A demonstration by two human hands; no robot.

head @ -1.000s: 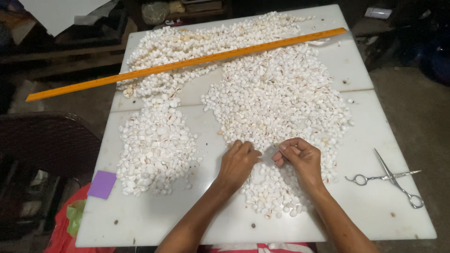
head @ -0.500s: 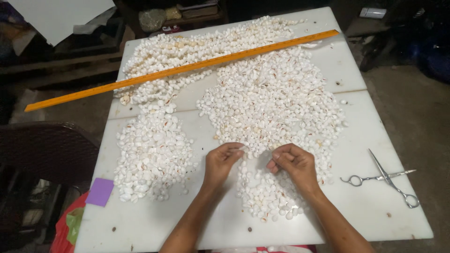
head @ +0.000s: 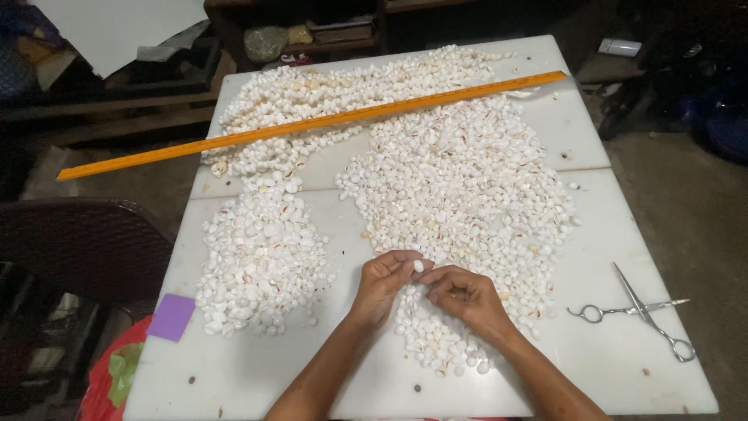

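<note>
Over a white square surface [head: 257, 366], the left hand [head: 383, 282] pinches a small white shell [head: 418, 266] at its fingertips, fingers curled. The right hand [head: 461, 296], loosely closed, meets it just above the large heap of white shells [head: 467, 179]; whether it grips anything is unclear.

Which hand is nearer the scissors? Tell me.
Right. The right hand rests over the shell pile, apart from the scissors lying open at the table's right edge; the left hand is beyond it, farther away.
</note>
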